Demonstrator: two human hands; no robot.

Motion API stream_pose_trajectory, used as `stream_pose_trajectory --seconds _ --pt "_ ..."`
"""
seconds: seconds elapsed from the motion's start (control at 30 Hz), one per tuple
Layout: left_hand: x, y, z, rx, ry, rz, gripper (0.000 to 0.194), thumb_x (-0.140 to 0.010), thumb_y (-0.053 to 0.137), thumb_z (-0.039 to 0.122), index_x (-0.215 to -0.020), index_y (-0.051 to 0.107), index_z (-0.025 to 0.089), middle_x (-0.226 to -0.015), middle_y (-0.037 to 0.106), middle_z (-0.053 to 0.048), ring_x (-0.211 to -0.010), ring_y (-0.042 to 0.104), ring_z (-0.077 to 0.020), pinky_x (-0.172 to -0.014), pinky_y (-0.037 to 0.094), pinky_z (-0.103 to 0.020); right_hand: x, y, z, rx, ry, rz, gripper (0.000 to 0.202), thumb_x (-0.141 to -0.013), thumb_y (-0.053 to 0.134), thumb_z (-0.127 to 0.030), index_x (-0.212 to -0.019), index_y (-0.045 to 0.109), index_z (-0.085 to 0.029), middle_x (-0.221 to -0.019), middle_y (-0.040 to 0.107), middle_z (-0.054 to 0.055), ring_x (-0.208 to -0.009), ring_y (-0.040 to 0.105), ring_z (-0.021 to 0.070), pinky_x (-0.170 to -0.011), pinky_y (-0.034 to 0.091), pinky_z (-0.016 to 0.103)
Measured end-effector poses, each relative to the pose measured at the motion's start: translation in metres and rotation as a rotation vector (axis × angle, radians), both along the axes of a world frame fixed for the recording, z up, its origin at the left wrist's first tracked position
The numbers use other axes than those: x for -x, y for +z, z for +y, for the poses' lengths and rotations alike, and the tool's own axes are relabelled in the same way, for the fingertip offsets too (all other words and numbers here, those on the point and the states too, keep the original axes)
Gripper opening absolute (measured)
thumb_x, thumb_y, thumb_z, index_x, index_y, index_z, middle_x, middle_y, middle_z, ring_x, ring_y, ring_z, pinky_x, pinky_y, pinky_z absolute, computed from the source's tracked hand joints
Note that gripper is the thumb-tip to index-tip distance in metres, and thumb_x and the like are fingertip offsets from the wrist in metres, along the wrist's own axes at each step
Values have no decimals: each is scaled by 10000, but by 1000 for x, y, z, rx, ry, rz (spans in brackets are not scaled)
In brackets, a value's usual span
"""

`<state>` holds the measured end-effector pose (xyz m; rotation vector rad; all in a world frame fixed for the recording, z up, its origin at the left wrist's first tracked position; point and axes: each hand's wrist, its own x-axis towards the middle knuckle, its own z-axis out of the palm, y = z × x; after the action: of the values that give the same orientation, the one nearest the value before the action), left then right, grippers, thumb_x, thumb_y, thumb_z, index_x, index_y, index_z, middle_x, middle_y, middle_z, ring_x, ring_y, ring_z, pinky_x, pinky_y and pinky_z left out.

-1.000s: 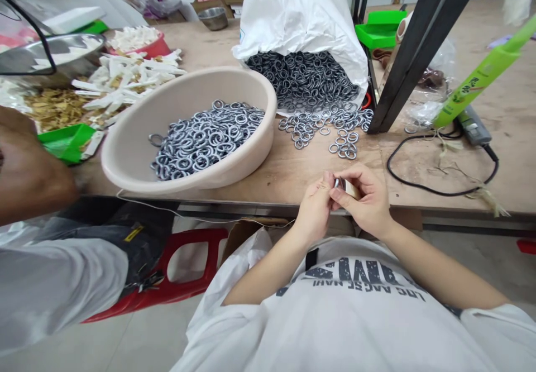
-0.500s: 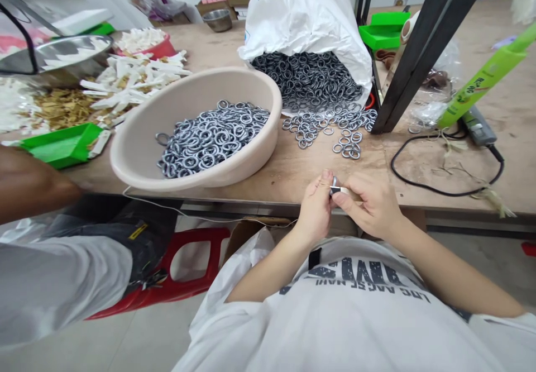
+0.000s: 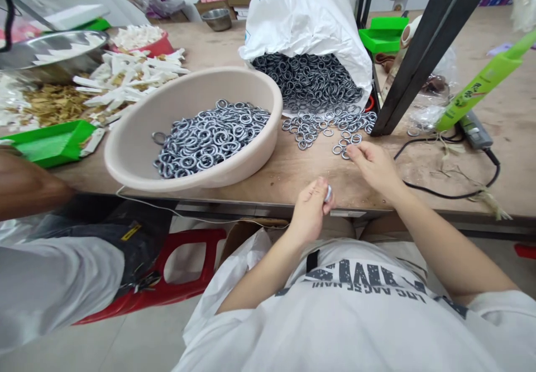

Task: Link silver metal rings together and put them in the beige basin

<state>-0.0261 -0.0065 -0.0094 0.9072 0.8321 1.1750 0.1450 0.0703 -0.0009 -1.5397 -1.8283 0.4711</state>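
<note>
My left hand (image 3: 310,207) is closed near the table's front edge, with a grey ring (image 3: 328,194) pinched in its fingers. Farther forward and to the right, my right hand (image 3: 374,168) reaches over the table. Its thumb and forefinger are pressed together on a ring (image 3: 345,154) at the near end of the loose grey rings (image 3: 307,133). These lie spilled before the mouth of a white sack (image 3: 304,23) full of such rings. A beige basin (image 3: 129,160), holding a heap of paler, shinier rings (image 3: 209,137), stands left of my hands.
A dark metal post (image 3: 412,65) rises right of the sack. Behind my right forearm lies a black cable (image 3: 444,197) beside a green packet (image 3: 479,87). To the left are a green tray (image 3: 54,143), white strips (image 3: 129,76) and a co-worker's arm (image 3: 29,185).
My hands have come apart. The right one moved forward to the loose rings, while the left stayed near the edge with its ring. The small black-and-white item between them no longer shows.
</note>
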Motion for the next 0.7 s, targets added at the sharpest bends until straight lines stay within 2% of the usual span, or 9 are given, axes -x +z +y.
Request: stream_pose_trajectory --seconds 0.07,0.13,0.2,0.3,0.4,0.5,0.6,0.7 --pt "7 -5 6 5 47 22 479 -893 585 588 -666 498 175 -518 470 39 -490 425 -79 -559 377 -233 5 4 22 -14 17 -260 395 -932 537 -578 -928 682 -211 -864 694 64 -783 600 220 -657 367 300" --pt "15 -8 12 12 76 48 443 -870 626 576 -719 567 163 -562 549 20 -503 486 -84 -547 391 -225 15 6 38 -1 23 -470 370 -889 627 -507 -1088 699 -203 -1062 720 123 -920 633 278 -716 404 327" --pt "21 -9 17 15 102 51 398 -853 664 547 -814 642 151 -585 583 14 -523 532 -87 -560 421 -216 26 7 49 31 22 -594 336 -903 615 -391 -1137 704 -168 -1127 713 167 -966 643 307 -756 423 353" --pt "30 -6 22 51 141 10 388 -835 702 508 -971 686 146 -637 628 7 -564 586 -86 -614 481 -208 32 7 57 30 14 -622 294 -923 536 -254 -1117 723 -137 -1114 713 193 -946 651 307 -765 425 368" --pt "33 -3 26 147 141 -74 407 -814 712 522 -984 660 155 -783 677 -22 -629 627 -95 -650 543 -238 27 7 50 21 74 -410 223 -907 563 -282 -973 738 -161 -986 722 138 -845 630 256 -711 409 338" --pt "26 -3 30 189 93 -117 426 -805 709 541 -983 632 162 -874 663 -26 -663 613 -92 -622 558 -242 23 8 26 197 271 93 284 -910 563 -383 -739 661 -179 -664 612 21 -607 517 149 -583 361 277" --pt "13 -6 30 112 101 -77 427 -797 722 547 -998 632 182 -800 611 11 -614 537 -68 -552 485 -185 26 10 -3 430 473 565 409 -895 576 -533 -681 602 -186 -555 508 -35 -481 394 89 -474 286 234" --pt "0 -9 26 25 113 -20 436 -818 703 552 -1078 666 204 -758 599 18 -571 468 -61 -519 406 -178 32 12 -20 501 504 745 470 -810 671 -614 -641 585 -184 -503 472 -50 -437 343 70 -424 239 224"
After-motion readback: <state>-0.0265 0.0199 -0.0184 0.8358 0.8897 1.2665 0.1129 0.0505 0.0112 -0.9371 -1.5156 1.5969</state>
